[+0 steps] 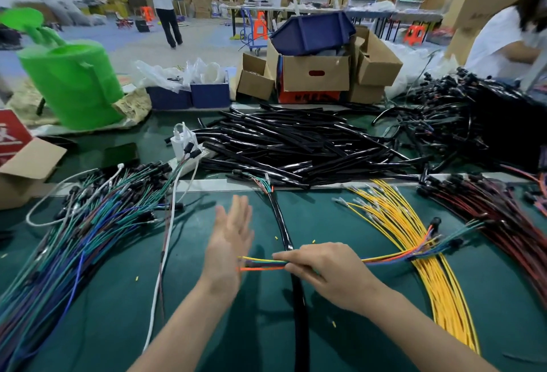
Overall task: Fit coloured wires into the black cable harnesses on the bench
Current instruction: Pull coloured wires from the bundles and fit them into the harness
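Many blue-green wires (pixel 74 238) heaped far left on green counter (pixel 118 312); left grip (pixel 229 241) flat, fingers (pixel 236 211) straight, empty; right grip (pixel 322 269) pinching coloured wire bundle (pixel 384 257) across black harness tube (pixel 280 223); yellow wires (pixel 408 232), then red wires (pixel 488 217); black tubing (pixel 296 140) piled behind, cartons (pixel 316 74), warehouse floor (pixel 133 43) beyond.

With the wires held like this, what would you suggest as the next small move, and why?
Probably tap the tips of the wire bundle against the open left hand to level them. The right hand grips the bundle with its tips pointing at that flat palm, and the black harness lies on the bench just beneath, not yet filled with this bundle.
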`<state>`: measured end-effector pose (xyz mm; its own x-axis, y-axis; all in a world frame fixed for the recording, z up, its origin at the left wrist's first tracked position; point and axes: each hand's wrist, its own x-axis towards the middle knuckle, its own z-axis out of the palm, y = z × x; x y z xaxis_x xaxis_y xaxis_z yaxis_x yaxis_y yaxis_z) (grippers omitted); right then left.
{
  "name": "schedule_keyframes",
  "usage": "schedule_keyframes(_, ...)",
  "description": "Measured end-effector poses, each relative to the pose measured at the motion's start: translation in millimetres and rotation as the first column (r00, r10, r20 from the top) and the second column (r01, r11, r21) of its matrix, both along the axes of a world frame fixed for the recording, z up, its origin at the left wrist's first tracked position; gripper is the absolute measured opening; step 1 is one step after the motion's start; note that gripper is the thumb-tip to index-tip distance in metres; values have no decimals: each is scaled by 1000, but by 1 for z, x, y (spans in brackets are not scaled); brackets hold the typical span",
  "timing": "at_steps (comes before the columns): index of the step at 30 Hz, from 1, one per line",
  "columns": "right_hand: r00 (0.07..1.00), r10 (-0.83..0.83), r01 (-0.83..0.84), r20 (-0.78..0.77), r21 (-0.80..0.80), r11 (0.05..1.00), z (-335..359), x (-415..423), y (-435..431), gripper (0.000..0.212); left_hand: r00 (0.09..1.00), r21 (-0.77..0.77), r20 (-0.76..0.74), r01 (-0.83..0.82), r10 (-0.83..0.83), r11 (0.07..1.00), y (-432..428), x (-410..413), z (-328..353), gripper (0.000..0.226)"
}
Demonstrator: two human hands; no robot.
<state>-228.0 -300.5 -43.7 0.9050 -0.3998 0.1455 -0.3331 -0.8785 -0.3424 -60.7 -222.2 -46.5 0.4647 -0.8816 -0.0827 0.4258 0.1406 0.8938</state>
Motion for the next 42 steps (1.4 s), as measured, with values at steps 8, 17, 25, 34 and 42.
schedule_keyframes(8, 999, 1, -1, 38, 0, 1000, 9, 6, 5, 35, 992, 38, 93, 77, -80, 996, -12, -8, 1, 57)
schedule_keyframes(17, 993, -1, -14, 121, 129, 991, -12, 8, 8, 37, 995, 95, 2, 103, -103, 990, -29, -12, 3, 51)
schedule_keyframes(25, 952, -164, 76, 258, 318, 945, -21, -2, -10, 29, 237, 171, 960, -83, -147, 982, -116, 39, 21, 51)
schedule_keyframes(34, 898, -340, 112, 279, 603, 790, -23, -1, -16, 26, -535, 307, 800, -26, -272, 951, -186, 33, -2, 30)
schedule_keyframes(42, 860, -366, 83, 355, 610, 788, -19, -6, -10, 19, 134, -584, 812, 174, 568, 793, -118, 19, 159, 16)
